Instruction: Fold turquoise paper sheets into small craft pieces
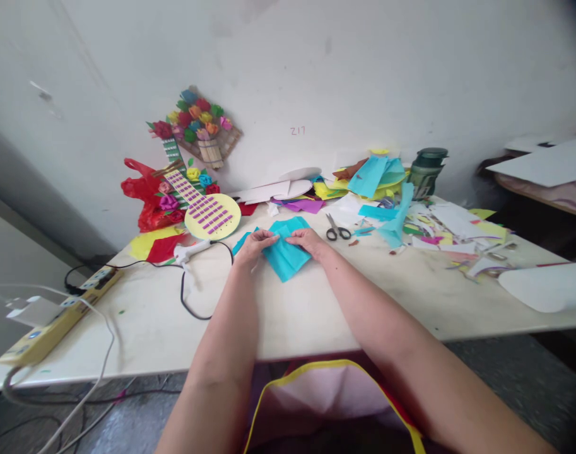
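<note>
A creased sheet of turquoise paper (288, 260) is held between my two hands, just above the white table. My left hand (255, 246) pinches its left side between thumb and fingers. On the other side, my right hand (307, 242) grips the paper with thumb and fingertips. Another bit of turquoise paper (241, 242) shows behind my left hand. Black-handled scissors (337, 231) lie on the table to the right of my right hand. Left of my left hand rests a white glue gun (191, 250) with a black cord.
A yellow paper guitar (212, 216), paper flowers (168, 202) and a red plastic bag (144, 198) stand at back left. Paper scraps (439, 233) and a green bottle (426, 173) are on the right. A power strip (63, 318) with cables runs along the left edge.
</note>
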Motion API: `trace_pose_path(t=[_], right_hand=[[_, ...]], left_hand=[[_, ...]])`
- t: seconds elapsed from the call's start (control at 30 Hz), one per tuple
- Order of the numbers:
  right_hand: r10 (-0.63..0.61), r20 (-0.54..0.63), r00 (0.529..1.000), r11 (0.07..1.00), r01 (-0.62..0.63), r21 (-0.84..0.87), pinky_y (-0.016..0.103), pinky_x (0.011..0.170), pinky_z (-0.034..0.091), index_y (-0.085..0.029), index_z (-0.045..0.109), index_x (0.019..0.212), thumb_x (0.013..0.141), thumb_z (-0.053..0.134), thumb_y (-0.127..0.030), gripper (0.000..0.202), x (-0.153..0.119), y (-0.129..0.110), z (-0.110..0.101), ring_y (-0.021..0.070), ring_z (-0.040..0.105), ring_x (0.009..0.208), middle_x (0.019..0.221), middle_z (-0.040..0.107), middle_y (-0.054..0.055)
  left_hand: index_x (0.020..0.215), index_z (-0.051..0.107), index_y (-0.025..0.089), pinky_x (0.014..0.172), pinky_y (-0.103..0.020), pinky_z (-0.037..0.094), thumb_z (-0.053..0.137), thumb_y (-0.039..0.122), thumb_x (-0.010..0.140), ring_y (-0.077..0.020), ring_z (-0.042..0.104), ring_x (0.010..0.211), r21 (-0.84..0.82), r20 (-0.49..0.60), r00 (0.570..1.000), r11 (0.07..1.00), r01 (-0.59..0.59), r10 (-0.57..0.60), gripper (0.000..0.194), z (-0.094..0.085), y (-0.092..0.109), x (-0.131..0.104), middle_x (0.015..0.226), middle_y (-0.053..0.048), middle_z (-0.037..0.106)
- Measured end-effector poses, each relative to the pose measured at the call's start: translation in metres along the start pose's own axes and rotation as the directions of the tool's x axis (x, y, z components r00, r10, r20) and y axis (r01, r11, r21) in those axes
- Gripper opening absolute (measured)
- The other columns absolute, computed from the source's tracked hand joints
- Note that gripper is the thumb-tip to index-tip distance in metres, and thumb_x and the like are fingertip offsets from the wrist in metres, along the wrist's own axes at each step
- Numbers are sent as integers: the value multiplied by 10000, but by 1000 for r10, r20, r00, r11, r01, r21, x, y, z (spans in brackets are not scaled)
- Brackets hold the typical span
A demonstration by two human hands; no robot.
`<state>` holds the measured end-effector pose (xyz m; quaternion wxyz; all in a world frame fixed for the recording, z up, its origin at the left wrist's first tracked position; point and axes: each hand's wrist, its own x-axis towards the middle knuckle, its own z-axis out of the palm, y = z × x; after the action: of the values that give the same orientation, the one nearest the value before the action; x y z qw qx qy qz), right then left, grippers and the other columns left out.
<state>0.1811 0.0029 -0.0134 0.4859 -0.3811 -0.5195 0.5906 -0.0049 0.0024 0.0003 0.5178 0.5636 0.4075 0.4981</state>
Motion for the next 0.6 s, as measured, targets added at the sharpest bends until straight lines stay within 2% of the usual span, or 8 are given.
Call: trace_pose_path(t=[0.13,0.23,0.37,0.5,0.6], right_hand=[[14,-14,1000,1000,-14,27,216,452,354,-163,606,563,416,837,-355,335,-1,-1,0,78,443,458,482,564,-35],[19,-10,1000,999,-19,51,226,474,373,-155,632,589,435,829,-365,327,-2,-3,0,87,471,476,507,589,-18],[30,17,999,999,-30,45,218,468,345,-149,627,591,456,816,-378,326,-3,-4,0,80,459,466,495,578,-26],[18,-7,1000,1000,-18,14,217,479,347,-151,618,588,409,829,-324,327,-1,-2,-1,76,451,468,493,571,-42],[-4,-20,1000,1000,4,7,221,497,361,-154,618,590,421,821,-306,305,0,0,-1,78,457,481,504,572,-43]], left_hand=[[613,610,159,460,-211,343,855,313,477,-77,479,466,-29,56,997,998,55,-54,320,-1,0,0,529,30,576],[615,597,161,453,-211,352,865,312,450,-83,490,459,-44,50,996,996,80,-77,349,-3,-1,1,532,31,587],[609,589,159,455,-214,364,868,312,438,-89,506,463,-47,37,995,995,91,-90,361,-3,-1,0,542,27,599],[625,604,155,466,-216,386,864,302,452,-87,513,464,-47,45,994,994,98,-96,345,-2,1,-2,546,26,600],[673,629,153,489,-227,420,863,300,454,-107,547,495,-53,65,992,992,114,-111,353,-2,2,-3,588,8,630]])
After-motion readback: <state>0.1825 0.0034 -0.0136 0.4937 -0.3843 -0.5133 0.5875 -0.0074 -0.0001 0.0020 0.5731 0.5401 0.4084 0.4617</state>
